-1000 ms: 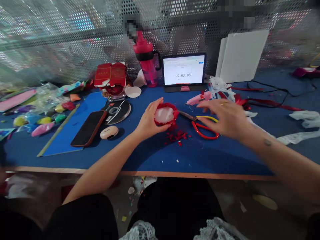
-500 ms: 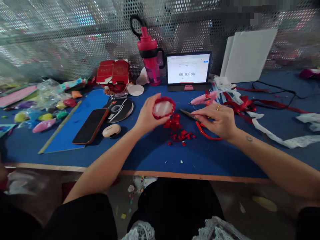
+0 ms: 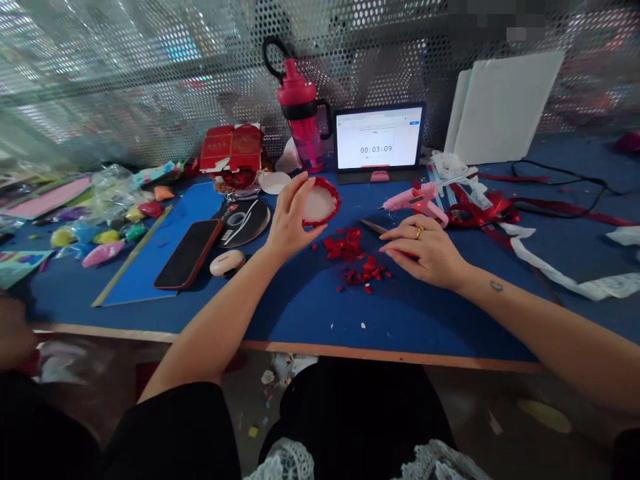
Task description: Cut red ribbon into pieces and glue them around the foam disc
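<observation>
My left hand [image 3: 290, 223] grips a round white disc with a red ruffled rim [image 3: 321, 201] by its left side, tilted above the table. To the right, my right hand [image 3: 425, 252] is over a pair of scissors [image 3: 373, 227], whose blades point left; the red handles are mostly hidden under the palm. Between the hands lie red ribbon pieces [image 3: 345, 245] and small red scraps [image 3: 367, 270]. A pink glue gun [image 3: 413, 199] rests just behind my right hand.
A tablet [image 3: 379, 140] with a timer and a pink bottle [image 3: 301, 120] stand at the back. Left are a phone [image 3: 187, 255], an earbud case [image 3: 227, 263], a ribbon spool [image 3: 244, 223] and colourful clay bags. White boards [image 3: 505, 107] and ribbons [image 3: 555, 267] are right. Another person's hand [image 3: 15, 332] shows far left.
My left hand has moved slightly left with the red-rimmed disc, which is turned differently. The fingers of my right hand have flattened over the scissors, covering their red handles.
</observation>
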`<state>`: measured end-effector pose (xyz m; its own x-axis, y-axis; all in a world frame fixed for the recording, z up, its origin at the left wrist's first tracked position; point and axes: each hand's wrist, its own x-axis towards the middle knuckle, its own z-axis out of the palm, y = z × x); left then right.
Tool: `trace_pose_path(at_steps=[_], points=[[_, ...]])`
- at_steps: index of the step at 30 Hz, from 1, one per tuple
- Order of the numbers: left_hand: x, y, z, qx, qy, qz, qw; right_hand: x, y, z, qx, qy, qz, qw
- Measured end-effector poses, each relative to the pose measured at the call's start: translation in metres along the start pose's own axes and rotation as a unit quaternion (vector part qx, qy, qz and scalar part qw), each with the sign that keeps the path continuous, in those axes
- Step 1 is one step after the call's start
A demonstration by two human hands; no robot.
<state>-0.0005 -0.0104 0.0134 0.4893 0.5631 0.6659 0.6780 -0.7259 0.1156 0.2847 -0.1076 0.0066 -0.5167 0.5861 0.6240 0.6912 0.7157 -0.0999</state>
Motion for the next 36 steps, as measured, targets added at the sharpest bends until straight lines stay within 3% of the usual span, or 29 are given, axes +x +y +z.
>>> trace_pose_path(at_steps=[5,11,13,15,18,20,23,25,32,36], points=[[-0.001,0.008,-0.001,-0.010,-0.023,0.001,1.000,0.004,0.010,-0.010,-0.005,0.015,0.045,0.999],[-0.002,-0.023,0.027,-0.047,-0.028,-0.108,0.993,-0.012,0.018,-0.039,-0.080,-0.105,0.086,0.988],[-0.002,-0.034,0.036,-0.064,-0.045,-0.130,0.988,-0.027,0.027,-0.053,-0.116,-0.115,0.115,0.980],[-0.001,-0.040,0.040,-0.069,-0.054,-0.134,0.987,-0.044,0.043,-0.069,-0.158,-0.086,0.178,0.967],[0.000,-0.037,0.038,-0.062,-0.037,-0.122,0.990,-0.068,0.085,-0.098,-0.188,-0.013,0.348,0.918],[0.001,-0.030,0.032,-0.055,-0.020,-0.114,0.992,-0.081,0.117,-0.116,-0.204,0.000,0.376,0.904],[0.002,-0.018,0.019,-0.051,-0.008,-0.100,0.994,-0.097,0.153,-0.133,-0.220,-0.029,0.377,0.899],[0.002,-0.012,0.013,-0.053,-0.003,-0.082,0.995,-0.103,0.164,-0.135,-0.210,-0.070,0.359,0.907],[0.002,-0.006,0.010,-0.043,0.013,-0.073,0.996,-0.081,0.158,-0.104,-0.173,-0.155,0.267,0.935],[-0.001,-0.005,0.009,-0.045,0.017,-0.058,0.997,-0.065,0.157,-0.102,-0.151,-0.200,0.243,0.937]])
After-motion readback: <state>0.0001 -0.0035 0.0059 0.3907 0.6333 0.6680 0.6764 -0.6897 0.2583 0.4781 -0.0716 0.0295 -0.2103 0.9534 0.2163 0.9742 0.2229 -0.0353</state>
